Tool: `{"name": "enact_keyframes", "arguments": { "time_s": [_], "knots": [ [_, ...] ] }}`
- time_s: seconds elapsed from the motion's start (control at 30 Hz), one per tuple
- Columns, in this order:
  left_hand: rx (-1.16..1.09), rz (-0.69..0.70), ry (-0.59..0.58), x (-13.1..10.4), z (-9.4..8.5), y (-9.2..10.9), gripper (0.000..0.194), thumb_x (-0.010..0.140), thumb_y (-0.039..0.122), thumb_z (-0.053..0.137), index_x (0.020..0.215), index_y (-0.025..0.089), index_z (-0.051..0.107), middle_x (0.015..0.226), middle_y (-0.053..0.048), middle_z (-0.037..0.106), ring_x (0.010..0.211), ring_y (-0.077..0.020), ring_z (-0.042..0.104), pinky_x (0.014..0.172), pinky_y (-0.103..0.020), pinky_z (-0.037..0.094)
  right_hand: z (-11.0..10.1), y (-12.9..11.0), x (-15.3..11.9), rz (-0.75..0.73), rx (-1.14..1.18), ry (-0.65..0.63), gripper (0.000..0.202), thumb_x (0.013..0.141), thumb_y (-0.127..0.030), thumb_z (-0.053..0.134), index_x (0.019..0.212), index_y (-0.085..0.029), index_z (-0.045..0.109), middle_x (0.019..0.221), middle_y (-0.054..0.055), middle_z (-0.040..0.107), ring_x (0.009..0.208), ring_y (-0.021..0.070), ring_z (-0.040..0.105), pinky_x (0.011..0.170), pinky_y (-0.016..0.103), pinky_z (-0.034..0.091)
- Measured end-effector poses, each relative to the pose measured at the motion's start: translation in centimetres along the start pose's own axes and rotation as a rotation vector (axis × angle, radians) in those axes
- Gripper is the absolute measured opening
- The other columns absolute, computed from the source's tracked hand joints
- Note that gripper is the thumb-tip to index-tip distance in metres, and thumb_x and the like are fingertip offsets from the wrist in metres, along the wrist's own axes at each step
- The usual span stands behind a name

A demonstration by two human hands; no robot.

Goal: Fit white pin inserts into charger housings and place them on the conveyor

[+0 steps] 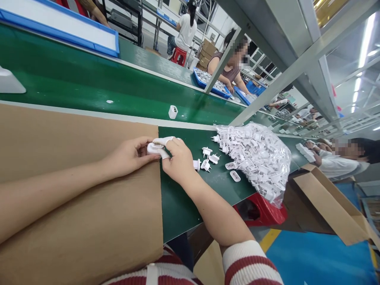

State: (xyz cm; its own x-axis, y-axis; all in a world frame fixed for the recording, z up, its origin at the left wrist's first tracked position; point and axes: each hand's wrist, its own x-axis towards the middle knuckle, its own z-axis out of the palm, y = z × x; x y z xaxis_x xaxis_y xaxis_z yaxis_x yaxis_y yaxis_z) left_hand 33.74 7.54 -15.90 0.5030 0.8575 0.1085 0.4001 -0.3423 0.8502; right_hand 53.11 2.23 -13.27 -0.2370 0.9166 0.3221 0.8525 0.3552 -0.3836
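Observation:
My left hand (128,156) pinches one end of a small white plastic charger part (153,148) above the right edge of the cardboard sheet. Opposite it, my right hand (180,161) grips the same part between thumb and index finger, both covered with white finger cots. The fingers hide some of the part. Just right of my right hand, several white two-pin plug pieces (206,151) lie loose on the green tabletop. An oval white plug face (235,176) lies nearer the bag. A clear plastic bag (255,158) bulges with many similar white pieces.
A cardboard sheet (74,221) covers the left of the table. Beyond runs a green conveyor belt (133,105) carrying a white charger housing (173,112). A metal post (261,95) slants across the right. Co-workers sit across and to the right, near blue trays (212,85) and an open carton (329,198).

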Motion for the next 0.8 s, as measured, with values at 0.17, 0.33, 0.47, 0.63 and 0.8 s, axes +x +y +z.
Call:
{"name": "enact_keyframes", "arguments": {
  "time_s": [0.17, 0.33, 0.47, 0.63, 0.8],
  "knots": [
    [0.356, 0.032, 0.000, -0.1, -0.3, 0.2, 0.056, 0.093, 0.074, 0.050, 0.096, 0.021, 0.071, 0.094, -0.009, 0.074, 0.082, -0.0260, 0.063, 0.069, -0.036, 0.042, -0.8, -1.5, 0.0, 0.070, -0.039, -0.035, 0.051, 0.089, -0.004, 0.056, 0.132, -0.026, 0.070, 0.125, 0.007, 0.069, 0.112, 0.0276, 0.063, 0.094, 0.039, 0.055],
    [0.512, 0.029, 0.002, 0.1, -0.8, 0.3, 0.060, 0.089, 0.078, 0.048, 0.093, 0.022, 0.068, 0.095, -0.010, 0.073, 0.085, -0.0283, 0.063, 0.068, -0.035, 0.040, -0.2, -0.6, 0.4, 0.099, 0.108, -0.012, 0.047, 0.089, -0.006, 0.059, 0.128, -0.030, 0.070, 0.124, 0.002, 0.072, 0.114, 0.0247, 0.067, 0.095, 0.038, 0.057],
    [0.419, -0.017, -0.057, 1.9, -2.6, 0.2, 0.059, 0.085, 0.079, 0.063, 0.101, 0.023, 0.073, 0.101, -0.006, 0.076, 0.088, -0.0268, 0.065, 0.076, -0.034, 0.047, -1.4, 2.7, 0.6, 0.083, 0.298, 0.052, 0.042, 0.098, -0.018, 0.063, 0.138, -0.030, 0.067, 0.132, 0.002, 0.073, 0.116, 0.0221, 0.069, 0.103, 0.038, 0.058],
    [0.546, -0.230, 0.267, 8.0, -7.6, -0.8, 0.074, 0.090, 0.076, 0.064, 0.137, 0.018, 0.067, 0.130, -0.009, 0.071, 0.100, -0.0263, 0.060, 0.082, -0.032, 0.044, -5.9, 6.5, -0.2, 0.450, -0.289, -0.005, 0.048, 0.088, -0.001, 0.060, 0.127, -0.022, 0.077, 0.133, 0.018, 0.071, 0.128, 0.0373, 0.063, 0.106, 0.057, 0.053],
    [0.616, -0.334, 0.214, 13.6, -11.2, -1.7, 0.098, 0.080, 0.077, 0.069, 0.140, 0.000, 0.060, 0.130, -0.021, 0.066, 0.110, -0.0346, 0.055, 0.091, -0.043, 0.048, -7.4, 7.5, -0.4, 0.612, -0.321, -0.232, 0.044, 0.086, -0.001, 0.064, 0.121, -0.021, 0.079, 0.126, 0.020, 0.071, 0.124, 0.0378, 0.066, 0.097, 0.052, 0.057]
  ]
}}
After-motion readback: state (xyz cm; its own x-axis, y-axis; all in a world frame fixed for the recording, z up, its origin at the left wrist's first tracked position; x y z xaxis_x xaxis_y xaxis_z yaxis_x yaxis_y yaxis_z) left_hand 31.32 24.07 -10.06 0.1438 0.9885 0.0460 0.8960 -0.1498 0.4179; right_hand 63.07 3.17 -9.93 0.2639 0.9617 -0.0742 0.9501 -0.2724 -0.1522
